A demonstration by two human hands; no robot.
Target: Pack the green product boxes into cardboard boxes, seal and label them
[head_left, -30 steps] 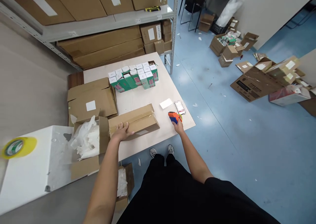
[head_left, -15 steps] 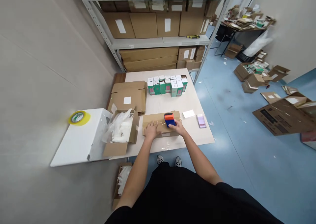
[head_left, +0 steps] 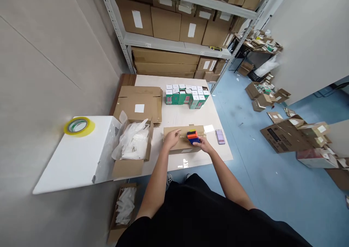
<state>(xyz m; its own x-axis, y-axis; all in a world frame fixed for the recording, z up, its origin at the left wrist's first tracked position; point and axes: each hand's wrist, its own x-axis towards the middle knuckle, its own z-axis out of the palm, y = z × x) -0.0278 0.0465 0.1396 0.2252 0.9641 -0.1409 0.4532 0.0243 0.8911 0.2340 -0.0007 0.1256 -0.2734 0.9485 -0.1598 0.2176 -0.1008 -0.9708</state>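
Observation:
A closed cardboard box (head_left: 181,144) lies lengthwise across the near part of the table, with a shiny strip of clear tape along its top. My right hand (head_left: 204,144) grips a blue and orange tape dispenser (head_left: 193,138) over the right half of the box. Above the box's left end is my left hand (head_left: 171,139), its fingers drawn together near the strip; whether they pinch tape is too small to tell. A white card (head_left: 209,128) sits just right of the box, and a purple item (head_left: 220,136), partly blurred, lies farther right.
Green and white small boxes (head_left: 185,95) stand grouped at the back. Flattened cartons (head_left: 139,98) and an open carton of white plastic bags (head_left: 147,145) are on the left. A yellow tape roll (head_left: 79,126) rests on a white block (head_left: 73,149). Shelving (head_left: 163,41) rises behind the table.
My left hand has lifted from lying flat on the box and drawn its fingers together. The dispenser remains in my right hand, tilted slightly differently. The camera view has shifted.

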